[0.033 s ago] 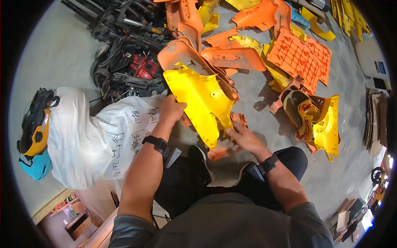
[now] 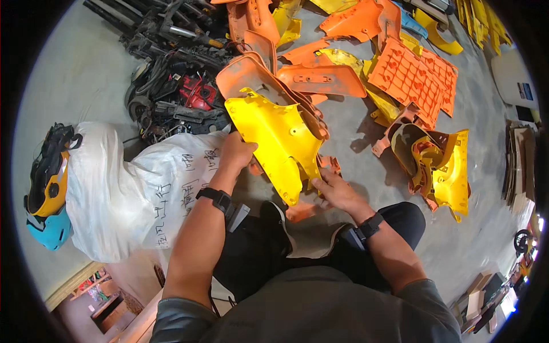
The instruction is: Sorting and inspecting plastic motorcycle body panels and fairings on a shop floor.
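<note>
A glossy, bright-yellow moulded plastic panel (image 2: 274, 131), curved and notched along its edges, is held by both hands. The left hand (image 2: 239, 150) grips its left edge, thumb on the face and fingers hidden beneath; the right hand (image 2: 340, 193) pinches its lower right corner. Whether the panel also rests on the scuffed, hollow orange plastic shell (image 2: 243, 80) just beyond it, I cannot tell.

To the panel's right, a nested cluster of curved yellow and orange shells (image 2: 454, 177) already sits together on the smooth grey floor (image 2: 486, 154). Beyond the panel, flat orange ribbed-grid plates (image 2: 400, 74) and other pieces lie loose, so by my reading the handling is only partly done, with this panel not yet set down.

Left of the panel slumps a crinkled white plastic sack (image 2: 114, 194); beyond that sack, tangled black cables and metal parts (image 2: 177, 108) are heaped.
</note>
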`<state>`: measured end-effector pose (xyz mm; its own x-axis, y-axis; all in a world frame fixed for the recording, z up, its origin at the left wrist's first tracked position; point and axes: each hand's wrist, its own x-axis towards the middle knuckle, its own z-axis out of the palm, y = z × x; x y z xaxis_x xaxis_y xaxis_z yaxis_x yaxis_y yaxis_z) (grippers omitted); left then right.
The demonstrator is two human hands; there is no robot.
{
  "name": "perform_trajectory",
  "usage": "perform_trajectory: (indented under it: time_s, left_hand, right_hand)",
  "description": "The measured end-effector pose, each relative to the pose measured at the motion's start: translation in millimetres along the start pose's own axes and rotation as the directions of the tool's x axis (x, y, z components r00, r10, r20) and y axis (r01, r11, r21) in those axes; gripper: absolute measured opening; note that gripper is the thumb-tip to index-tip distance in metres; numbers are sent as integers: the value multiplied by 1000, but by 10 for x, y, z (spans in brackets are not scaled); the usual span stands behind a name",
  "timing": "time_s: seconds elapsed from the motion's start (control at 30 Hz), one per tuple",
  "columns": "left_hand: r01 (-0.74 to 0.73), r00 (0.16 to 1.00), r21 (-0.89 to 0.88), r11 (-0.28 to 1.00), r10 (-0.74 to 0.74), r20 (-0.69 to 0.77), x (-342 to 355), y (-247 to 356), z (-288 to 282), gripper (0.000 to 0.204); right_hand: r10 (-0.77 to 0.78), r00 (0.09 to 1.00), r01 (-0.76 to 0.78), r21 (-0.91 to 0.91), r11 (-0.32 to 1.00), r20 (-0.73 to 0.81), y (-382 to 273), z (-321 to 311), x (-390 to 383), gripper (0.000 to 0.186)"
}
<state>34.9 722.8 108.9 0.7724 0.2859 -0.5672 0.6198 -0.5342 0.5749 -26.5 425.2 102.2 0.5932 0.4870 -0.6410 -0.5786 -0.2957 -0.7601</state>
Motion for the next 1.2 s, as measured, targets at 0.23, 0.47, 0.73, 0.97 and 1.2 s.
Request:
perform_trajectory:
  time_s: [0.23, 0.47, 0.73, 0.97, 1.2]
  left_hand:
    - [-11, 999, 180, 984, 18, -33, -71, 114, -53, 36]
    - [-116, 991, 161, 980, 126, -53, -1, -72, -94, 40]
    - [-120, 992, 399, 909, 127, 8, -39, 17, 33, 58]
    - [-152, 987, 360, 921, 162, 1, -43, 61, 16, 59]
    - [-177, 981, 465, 867, 194, 10, 38, 34, 69, 54]
  right_hand:
    - [-175, 982, 62, -749, 660, -73, 4, 79, 58, 26]
    - [-206, 977, 93, -765, 638, -54, 17, 132, -84, 22]
    - [-167, 984, 53, -800, 598, -60, -51, 65, -78, 25]
    - [-210, 978, 141, -700, 700, -14, -61, 121, -30, 29]
    - [-194, 980, 107, -711, 695, -42, 47, 159, 59, 31]
